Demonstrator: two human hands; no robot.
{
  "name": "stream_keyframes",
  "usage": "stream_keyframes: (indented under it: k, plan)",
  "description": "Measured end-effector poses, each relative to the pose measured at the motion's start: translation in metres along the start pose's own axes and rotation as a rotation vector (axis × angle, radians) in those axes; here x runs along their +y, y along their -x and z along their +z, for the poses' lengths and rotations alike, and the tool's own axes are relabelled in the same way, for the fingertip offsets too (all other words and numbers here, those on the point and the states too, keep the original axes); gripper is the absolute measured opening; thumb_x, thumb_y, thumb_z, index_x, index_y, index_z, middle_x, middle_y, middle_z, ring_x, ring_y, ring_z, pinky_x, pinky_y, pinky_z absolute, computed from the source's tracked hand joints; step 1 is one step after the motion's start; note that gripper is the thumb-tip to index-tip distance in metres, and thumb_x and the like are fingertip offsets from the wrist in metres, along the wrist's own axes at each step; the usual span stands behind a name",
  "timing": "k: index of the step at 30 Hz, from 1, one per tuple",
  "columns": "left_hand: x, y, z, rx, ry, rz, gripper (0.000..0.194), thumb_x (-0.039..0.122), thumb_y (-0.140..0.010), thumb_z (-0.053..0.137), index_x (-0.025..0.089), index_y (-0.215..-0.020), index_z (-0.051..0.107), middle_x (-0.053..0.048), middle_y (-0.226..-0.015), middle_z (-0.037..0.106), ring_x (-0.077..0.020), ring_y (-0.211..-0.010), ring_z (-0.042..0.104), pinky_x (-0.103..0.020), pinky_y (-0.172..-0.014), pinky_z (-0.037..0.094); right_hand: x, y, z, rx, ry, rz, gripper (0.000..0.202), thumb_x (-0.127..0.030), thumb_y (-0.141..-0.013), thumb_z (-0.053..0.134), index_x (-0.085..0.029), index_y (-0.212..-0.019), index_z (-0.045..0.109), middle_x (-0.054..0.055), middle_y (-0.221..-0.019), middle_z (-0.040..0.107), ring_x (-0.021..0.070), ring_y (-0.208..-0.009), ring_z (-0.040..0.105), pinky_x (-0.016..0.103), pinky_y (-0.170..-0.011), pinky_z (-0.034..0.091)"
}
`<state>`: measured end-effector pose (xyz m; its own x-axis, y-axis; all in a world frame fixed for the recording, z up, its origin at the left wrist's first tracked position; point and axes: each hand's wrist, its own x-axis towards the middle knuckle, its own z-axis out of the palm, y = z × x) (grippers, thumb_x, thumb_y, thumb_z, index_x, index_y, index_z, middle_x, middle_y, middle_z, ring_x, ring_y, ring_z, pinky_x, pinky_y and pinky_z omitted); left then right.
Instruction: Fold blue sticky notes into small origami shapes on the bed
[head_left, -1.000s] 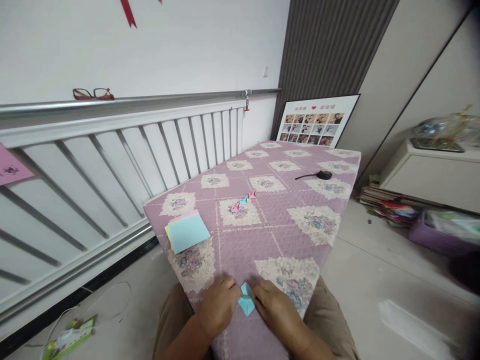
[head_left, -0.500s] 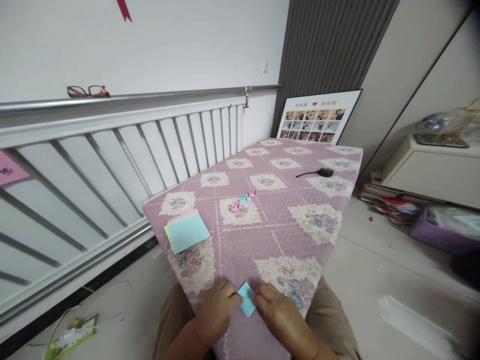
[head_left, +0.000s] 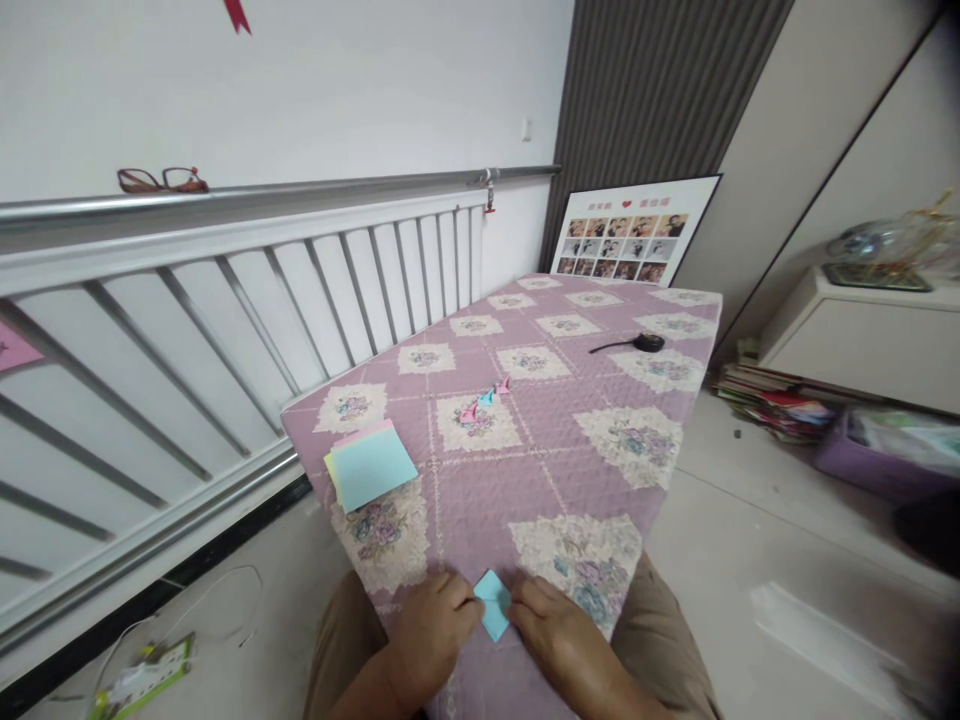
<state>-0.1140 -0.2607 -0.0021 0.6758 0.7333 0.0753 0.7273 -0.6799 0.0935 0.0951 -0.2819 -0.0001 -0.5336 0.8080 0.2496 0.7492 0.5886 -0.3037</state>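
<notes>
The small, light-blue, diamond-shaped piece of folded paper (head_left: 493, 605) is lying flatter than a second ago, when a flap was gaping across its middle; the whole view is also shifting slightly. The paper is resting near the person's end of the table, on the mauve quilted tablecloth with cream floral patches (head_left: 480, 510), midway between the two bare hands. Its long axis is running away from the person: one tip is pointing toward the body, the other toward the far end of the table.

The left hand (head_left: 433, 622) is pinching the left corner in a narrow grip, and the right hand (head_left: 553, 625) is gripping the right corner just as narrowly. The fingers are hiding both side corners, the thumbs are hard to make out, and the creases are showing only faintly. The lower picture edge is cutting off both forearms.

A stack of square blue, pink and yellow paper sheets (head_left: 373, 466) is lying to the left. Farther off, three tiny folded pink and blue paper figures (head_left: 486, 398) are standing in a slanting row, too small to read clearly.
</notes>
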Motion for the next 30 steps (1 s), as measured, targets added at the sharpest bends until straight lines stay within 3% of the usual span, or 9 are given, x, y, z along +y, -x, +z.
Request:
stream_keyframes:
  k: [5, 10, 16, 22, 30]
  plan:
    - [0.003, 0.000, -0.004, 0.005, -0.041, 0.011, 0.022, 0.028, -0.096, 0.045, 0.032, -0.116, 0.054, 0.002, -0.091, 0.060, -0.0159, -0.081, 0.053, -0.025, -0.064, 0.034, 0.000, 0.001, 0.003, 0.000, -0.012, 0.022, 0.019, -0.024, -0.094, 0.046, -0.022, -0.082, 0.061, 0.001, -0.083, 0.061, 0.0174, -0.080, 0.055, 0.027, -0.072, 0.043]
    - [0.005, -0.002, -0.002, -0.024, -0.070, 0.020, 0.017, 0.031, -0.095, 0.047, 0.032, -0.110, 0.057, 0.003, -0.090, 0.059, -0.0165, -0.081, 0.054, -0.025, -0.063, 0.035, 0.000, 0.002, 0.007, 0.088, -0.095, 0.048, 0.020, -0.019, -0.091, 0.046, -0.022, -0.075, 0.059, 0.001, -0.078, 0.060, 0.0167, -0.075, 0.056, 0.026, -0.067, 0.045]
    - [0.007, 0.002, 0.004, -0.004, -0.129, 0.032, 0.028, 0.027, -0.091, 0.055, 0.033, -0.119, 0.051, 0.002, -0.094, 0.060, -0.0174, -0.083, 0.055, -0.025, -0.067, 0.037, -0.013, -0.004, 0.005, 0.249, -0.239, 0.330, 0.019, -0.017, -0.091, 0.043, -0.022, -0.078, 0.056, 0.002, -0.078, 0.059, 0.0170, -0.074, 0.057, 0.028, -0.068, 0.045]
    - [0.010, 0.005, 0.005, 0.072, -0.163, 0.039, 0.031, 0.024, -0.090, 0.057, 0.031, -0.119, 0.050, 0.000, -0.098, 0.060, -0.0194, -0.085, 0.055, -0.028, -0.069, 0.038, -0.025, -0.017, 0.008, 0.274, -0.052, 0.527, 0.004, -0.021, -0.084, 0.056, -0.022, -0.081, 0.056, 0.003, -0.080, 0.060, 0.0228, -0.079, 0.056, 0.035, -0.071, 0.039]
    - [0.009, 0.005, 0.012, 0.217, -0.166, 0.048, 0.025, 0.022, -0.091, 0.053, 0.028, -0.115, 0.051, 0.001, -0.089, 0.061, -0.0172, -0.077, 0.055, -0.027, -0.066, 0.037, -0.032, -0.016, 0.007, 0.273, 0.099, 0.552, 0.004, -0.025, -0.080, 0.061, -0.025, -0.082, 0.057, 0.002, -0.085, 0.061, 0.0248, -0.085, 0.054, 0.036, -0.072, 0.033]
